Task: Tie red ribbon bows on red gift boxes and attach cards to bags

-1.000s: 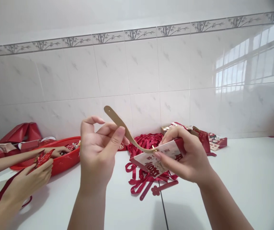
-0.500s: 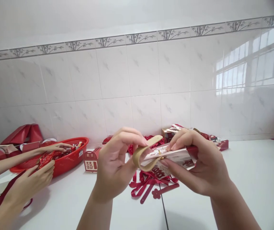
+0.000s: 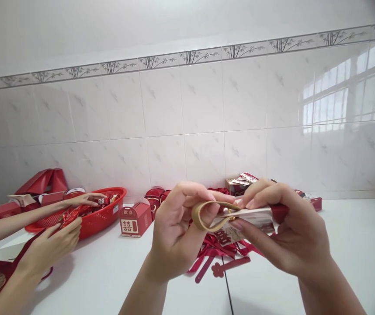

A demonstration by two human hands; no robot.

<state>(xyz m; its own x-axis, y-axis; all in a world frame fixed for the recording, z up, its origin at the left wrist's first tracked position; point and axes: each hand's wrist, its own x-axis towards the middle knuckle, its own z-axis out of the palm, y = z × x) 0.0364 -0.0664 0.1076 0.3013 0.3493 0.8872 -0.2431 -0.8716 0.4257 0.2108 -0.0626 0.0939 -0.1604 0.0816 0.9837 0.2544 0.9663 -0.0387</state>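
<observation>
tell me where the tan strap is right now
In the head view, the tan strap is just right of centre, below mid-height, curled into a loop at the left hand, against the printed box held in the right hand.

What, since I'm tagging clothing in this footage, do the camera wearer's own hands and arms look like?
The left hand and the right hand are both bare: no gloves, rings, watch or bracelet show. Both forearms are uncovered down to the picture's lower edge, with no sleeves in view.
</observation>
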